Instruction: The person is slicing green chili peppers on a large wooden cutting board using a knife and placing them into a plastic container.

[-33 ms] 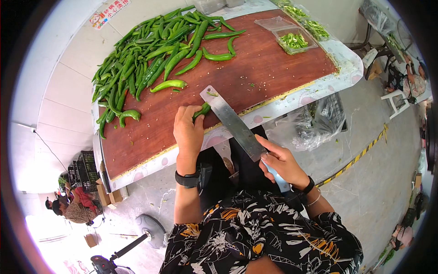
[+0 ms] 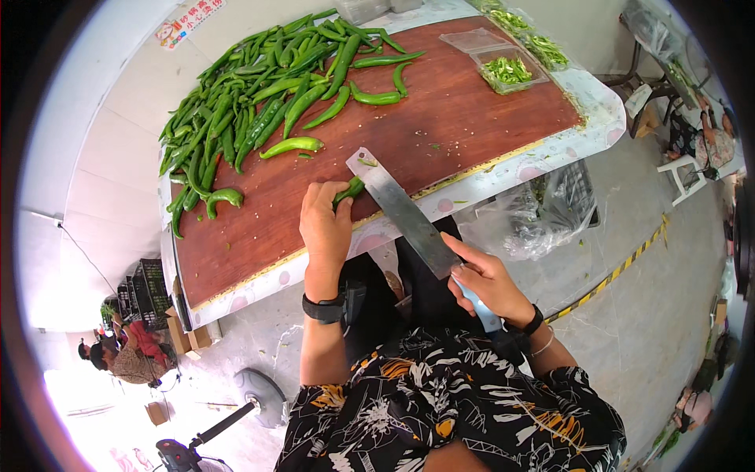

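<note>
My left hand [image 2: 325, 224] is closed on a green chili pepper [image 2: 351, 190] near the front edge of the reddish-brown board [image 2: 259, 228]; the fingers cover part of the pepper. My right hand [image 2: 494, 285] grips the pale blue handle [image 2: 478, 307] of a cleaver [image 2: 405, 220]. Its broad blade slants up to the left, its far end just right of the pepper. A green scrap clings near the blade's tip. Beyond my hands lies a large heap of whole green chilies [image 2: 259, 102]. One lighter green chili [image 2: 292, 147] lies apart, closer to me.
A clear plastic box [image 2: 503, 75] of cut chili stands at the board's far right, with more cut pieces [image 2: 543, 49] behind it. Below the table's right side are clear plastic bags [image 2: 543, 212]. A fan [image 2: 259, 397] stands lower left. Other people sit at both sides.
</note>
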{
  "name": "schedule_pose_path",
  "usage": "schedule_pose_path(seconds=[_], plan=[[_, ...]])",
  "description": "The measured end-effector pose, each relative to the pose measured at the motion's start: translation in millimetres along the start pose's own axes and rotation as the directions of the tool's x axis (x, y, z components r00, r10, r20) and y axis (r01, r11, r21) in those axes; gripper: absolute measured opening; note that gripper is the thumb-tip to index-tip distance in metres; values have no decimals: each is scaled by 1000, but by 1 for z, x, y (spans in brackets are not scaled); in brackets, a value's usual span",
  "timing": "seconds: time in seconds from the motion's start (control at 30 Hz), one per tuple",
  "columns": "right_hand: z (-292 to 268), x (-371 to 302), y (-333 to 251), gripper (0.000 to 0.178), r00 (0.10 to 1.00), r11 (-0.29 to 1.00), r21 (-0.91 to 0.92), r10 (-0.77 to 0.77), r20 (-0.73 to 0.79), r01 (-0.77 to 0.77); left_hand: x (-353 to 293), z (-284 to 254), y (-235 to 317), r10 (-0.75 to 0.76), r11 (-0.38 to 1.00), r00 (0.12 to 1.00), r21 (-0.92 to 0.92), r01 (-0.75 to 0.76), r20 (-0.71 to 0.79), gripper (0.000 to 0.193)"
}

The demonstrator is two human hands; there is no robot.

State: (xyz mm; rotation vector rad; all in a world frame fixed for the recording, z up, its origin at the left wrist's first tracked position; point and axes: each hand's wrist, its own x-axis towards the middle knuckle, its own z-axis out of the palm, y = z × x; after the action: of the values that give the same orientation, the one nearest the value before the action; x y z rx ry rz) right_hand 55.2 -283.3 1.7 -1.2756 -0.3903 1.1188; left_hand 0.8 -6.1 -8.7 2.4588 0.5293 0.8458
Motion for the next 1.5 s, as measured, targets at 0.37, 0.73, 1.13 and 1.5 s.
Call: schedule_pose_path(seconds=[0.37,0.73,1.13,1.5], plan=[[1,6,-1,54,1000,1000,-9,-3,5,3,1,-2,6,-76,996,996,-36,78,46,20],[6,3,-3,55,998,996,67,63,17,-64,-1,-3,2,-101,993,994,-52,103,46,22],[3,8,1,56,998,995,78,61,32,-63,-22,-31,-6,-122,991,991,-54,120,-47,23],[2,5,6,58,999,999,50,16,42,-18,-20,-34,-7,-142,989,989,-59,139,-40,19]])
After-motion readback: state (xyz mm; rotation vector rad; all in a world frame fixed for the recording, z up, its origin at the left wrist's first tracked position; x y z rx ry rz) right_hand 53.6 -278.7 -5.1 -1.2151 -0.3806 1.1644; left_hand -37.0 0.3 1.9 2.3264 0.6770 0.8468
